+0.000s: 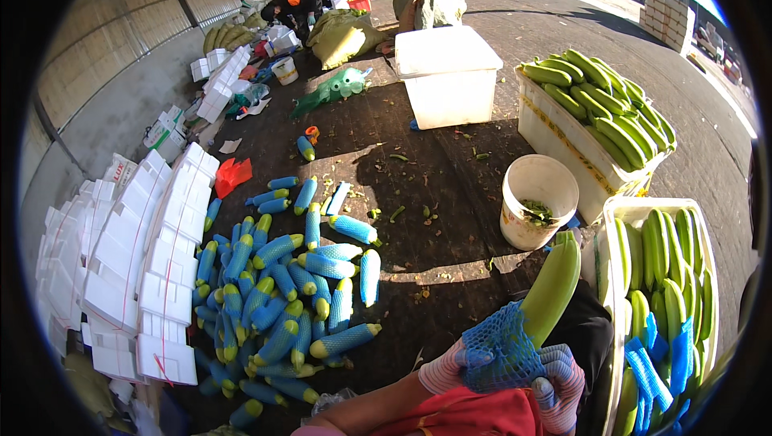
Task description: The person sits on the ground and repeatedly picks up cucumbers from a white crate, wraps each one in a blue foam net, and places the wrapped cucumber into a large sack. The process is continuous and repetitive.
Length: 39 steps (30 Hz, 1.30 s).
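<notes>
A green zucchini (552, 291) stands tilted before me, its lower end inside a blue foam mesh sleeve (503, 348). My left hand (455, 363), in a striped knit glove, grips the mesh sleeve on its left side. On the other side my right hand (558, 385), gloved alike, has its fingers closed on the sleeve's edge near the zucchini's lower end. A foam box (609, 327) at the right holds bare zucchini, with several blue mesh sleeves (648, 376) lying on them. On the floor at the left lies a large pile of zucchini in blue sleeves (280, 309).
A white bucket (509, 219) with green scraps stands ahead of my lap. Beyond are a box heaped with zucchini (558, 134) and a lidded white box (449, 98). Stacked white foam pieces (172, 285) line the left; a person (295, 5) bends over farther back.
</notes>
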Tool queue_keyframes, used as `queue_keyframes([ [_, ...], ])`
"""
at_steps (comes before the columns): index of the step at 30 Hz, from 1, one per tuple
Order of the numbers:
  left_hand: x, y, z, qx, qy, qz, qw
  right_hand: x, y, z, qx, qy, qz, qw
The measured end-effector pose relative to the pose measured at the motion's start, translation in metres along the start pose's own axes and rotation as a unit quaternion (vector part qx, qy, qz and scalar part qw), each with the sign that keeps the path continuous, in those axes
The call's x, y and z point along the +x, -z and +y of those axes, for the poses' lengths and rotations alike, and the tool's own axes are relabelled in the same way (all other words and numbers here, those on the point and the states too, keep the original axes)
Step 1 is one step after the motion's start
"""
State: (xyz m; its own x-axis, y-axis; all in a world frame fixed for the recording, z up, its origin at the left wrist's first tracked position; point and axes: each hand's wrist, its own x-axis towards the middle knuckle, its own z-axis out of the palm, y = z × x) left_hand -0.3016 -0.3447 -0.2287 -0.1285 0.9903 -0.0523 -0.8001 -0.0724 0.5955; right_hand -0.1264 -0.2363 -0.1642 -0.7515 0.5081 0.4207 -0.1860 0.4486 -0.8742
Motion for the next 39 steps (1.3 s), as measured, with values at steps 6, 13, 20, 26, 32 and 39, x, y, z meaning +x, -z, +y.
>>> queue_keyframes([
  [6, 0.007, -0.004, -0.003, 0.037, 0.003, -0.026, 0.999, 0.013, 0.01, -0.03, -0.079, 0.149, 0.006, 0.986],
  [13, 0.011, -0.02, -0.014, -0.08, 0.032, -0.016, 0.996, -0.049, -0.001, 0.047, -0.088, -0.145, 0.258, 0.951],
  [20, 0.025, -0.026, -0.026, -0.153, 0.017, 0.029, 0.988, -0.008, 0.009, 0.048, 0.067, -0.243, 0.186, 0.949],
  [26, 0.04, 0.017, -0.036, -0.024, 0.026, 0.036, 0.999, -0.025, 0.025, 0.068, 0.324, -0.46, -0.006, 0.826],
  [32, 0.042, 0.004, -0.018, -0.061, 0.026, 0.075, 0.995, -0.028, 0.015, 0.062, 0.266, -0.324, 0.064, 0.906],
  [39, 0.043, 0.0, -0.007, -0.009, 0.019, 0.037, 0.999, -0.045, 0.01, 0.093, 0.304, -0.265, 0.182, 0.897],
])
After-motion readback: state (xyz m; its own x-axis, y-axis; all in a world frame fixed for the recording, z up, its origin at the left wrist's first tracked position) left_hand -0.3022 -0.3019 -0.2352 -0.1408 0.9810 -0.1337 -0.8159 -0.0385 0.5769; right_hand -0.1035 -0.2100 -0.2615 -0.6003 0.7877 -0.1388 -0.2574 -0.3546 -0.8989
